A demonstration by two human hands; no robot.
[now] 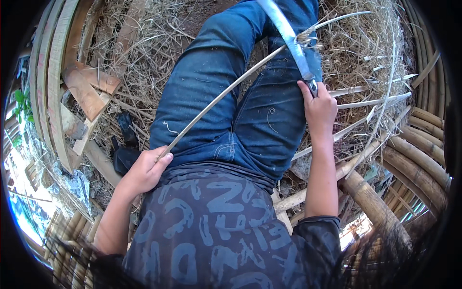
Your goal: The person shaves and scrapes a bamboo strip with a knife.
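Beside my left hip, my left hand (pixel 146 172) is closed on the near end of a long thin bamboo strip (pixel 217 100). The strip slants up across my jeans to the far right, where its fibres fray and curl against a blade. My right hand (pixel 319 108) grips the dark handle of a large knife (pixel 293 44) by my right thigh. Its long, slightly curved metal blade points away from me and crosses the strip near the frayed part. Most of the handle is hidden by my fingers. Small curled shavings (pixel 272 120) lie on my jeans.
Wood pieces (pixel 89 91) and upright planks (pixel 50 62) stand at the left. Dry shavings (pixel 159 29) cover the ground around my legs. Several pale strips (pixel 375 101) stick out at the right, near thick bamboo poles (pixel 373 202). A crumpled plastic sheet (pixel 72 185) lies at the lower left.
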